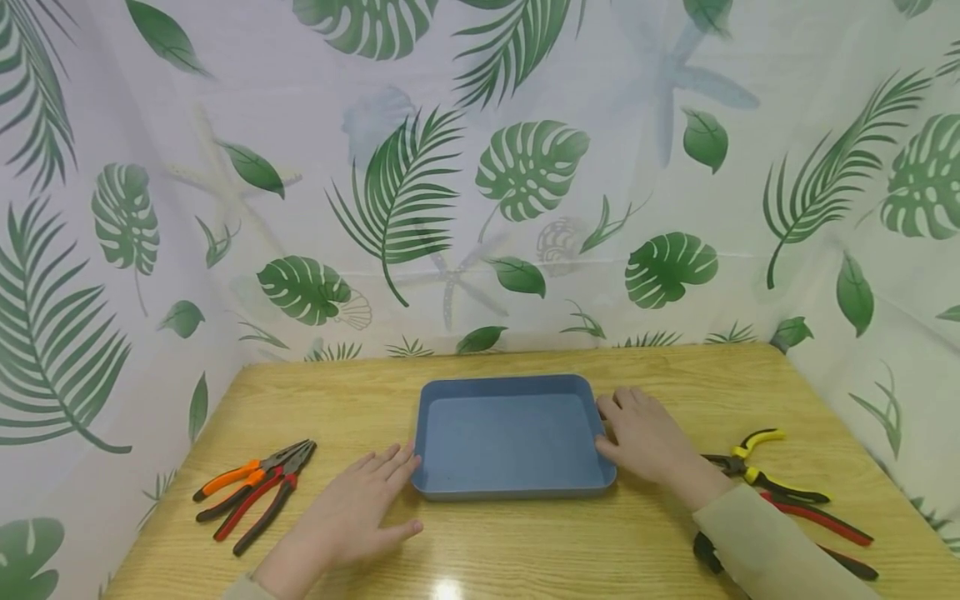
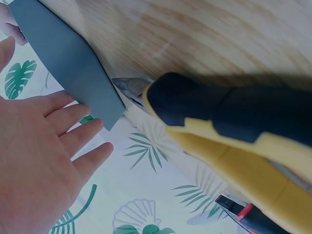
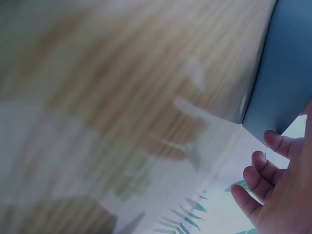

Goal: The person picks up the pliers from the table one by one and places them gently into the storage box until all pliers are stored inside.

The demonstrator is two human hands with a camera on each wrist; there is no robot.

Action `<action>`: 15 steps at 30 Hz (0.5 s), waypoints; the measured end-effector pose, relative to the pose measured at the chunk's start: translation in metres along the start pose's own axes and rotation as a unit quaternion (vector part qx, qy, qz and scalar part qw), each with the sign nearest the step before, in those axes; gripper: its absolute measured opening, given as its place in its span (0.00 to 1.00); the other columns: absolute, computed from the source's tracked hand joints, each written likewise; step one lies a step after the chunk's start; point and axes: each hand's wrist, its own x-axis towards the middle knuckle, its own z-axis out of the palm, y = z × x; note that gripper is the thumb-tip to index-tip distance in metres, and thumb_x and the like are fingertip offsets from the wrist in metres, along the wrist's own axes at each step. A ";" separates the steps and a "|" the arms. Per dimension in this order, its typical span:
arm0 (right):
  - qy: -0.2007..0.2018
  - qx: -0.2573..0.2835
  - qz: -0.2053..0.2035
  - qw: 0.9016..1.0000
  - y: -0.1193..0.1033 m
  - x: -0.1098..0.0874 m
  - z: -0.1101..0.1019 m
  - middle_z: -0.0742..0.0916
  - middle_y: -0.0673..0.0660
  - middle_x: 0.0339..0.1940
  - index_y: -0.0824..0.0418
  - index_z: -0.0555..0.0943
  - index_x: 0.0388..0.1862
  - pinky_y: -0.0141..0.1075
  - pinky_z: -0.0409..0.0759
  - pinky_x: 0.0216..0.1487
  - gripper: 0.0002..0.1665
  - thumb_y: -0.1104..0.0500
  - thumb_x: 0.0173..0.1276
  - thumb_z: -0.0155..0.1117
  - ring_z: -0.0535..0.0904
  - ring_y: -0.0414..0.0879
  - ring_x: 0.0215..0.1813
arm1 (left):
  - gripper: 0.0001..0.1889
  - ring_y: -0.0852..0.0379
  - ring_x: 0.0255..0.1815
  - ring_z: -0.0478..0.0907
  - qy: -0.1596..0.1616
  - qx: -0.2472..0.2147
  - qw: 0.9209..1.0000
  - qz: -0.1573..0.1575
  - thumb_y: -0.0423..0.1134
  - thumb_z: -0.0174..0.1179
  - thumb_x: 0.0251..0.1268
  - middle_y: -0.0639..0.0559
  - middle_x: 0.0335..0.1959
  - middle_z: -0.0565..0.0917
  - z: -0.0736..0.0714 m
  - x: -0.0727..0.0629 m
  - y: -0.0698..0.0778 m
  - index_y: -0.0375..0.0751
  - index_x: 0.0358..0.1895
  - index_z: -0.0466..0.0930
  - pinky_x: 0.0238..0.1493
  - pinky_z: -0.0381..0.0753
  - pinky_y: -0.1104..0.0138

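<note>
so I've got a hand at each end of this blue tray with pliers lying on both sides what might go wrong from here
If lifted, the blue tray might slip, as your left hand touches its end without curling round it. Your right sleeve crosses over the red-handled pliers on the right, so it could catch and drag them. Sliding the tray left might push your left hand into the red-handled pliers on the left.
</note>
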 end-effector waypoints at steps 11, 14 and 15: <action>-0.006 -0.004 0.000 1.000 0.000 -0.001 0.001 0.74 0.53 0.37 0.55 0.76 0.47 0.42 0.64 0.39 0.14 0.50 0.73 0.67 0.64 0.47 0.38 | 0.41 0.38 0.85 0.62 0.008 -0.008 1.000 0.005 0.64 0.54 0.77 0.44 0.85 0.62 -0.001 -0.001 -0.006 0.41 0.83 0.63 0.83 0.59 0.40; -0.004 -0.004 0.000 1.000 0.000 -0.001 0.001 0.75 0.53 0.37 0.55 0.76 0.47 0.42 0.65 0.39 0.13 0.50 0.73 0.67 0.65 0.47 0.38 | 0.40 0.37 0.84 0.63 0.020 -0.011 1.000 0.007 0.62 0.56 0.78 0.43 0.85 0.64 -0.003 -0.002 -0.006 0.41 0.82 0.64 0.83 0.60 0.39; -0.003 -0.005 0.000 1.000 0.000 -0.002 0.001 0.75 0.53 0.37 0.55 0.76 0.47 0.42 0.65 0.39 0.14 0.50 0.73 0.67 0.65 0.47 0.38 | 0.39 0.37 0.84 0.63 0.023 -0.010 1.000 0.008 0.61 0.56 0.78 0.43 0.84 0.64 -0.003 -0.003 -0.007 0.41 0.82 0.64 0.82 0.60 0.39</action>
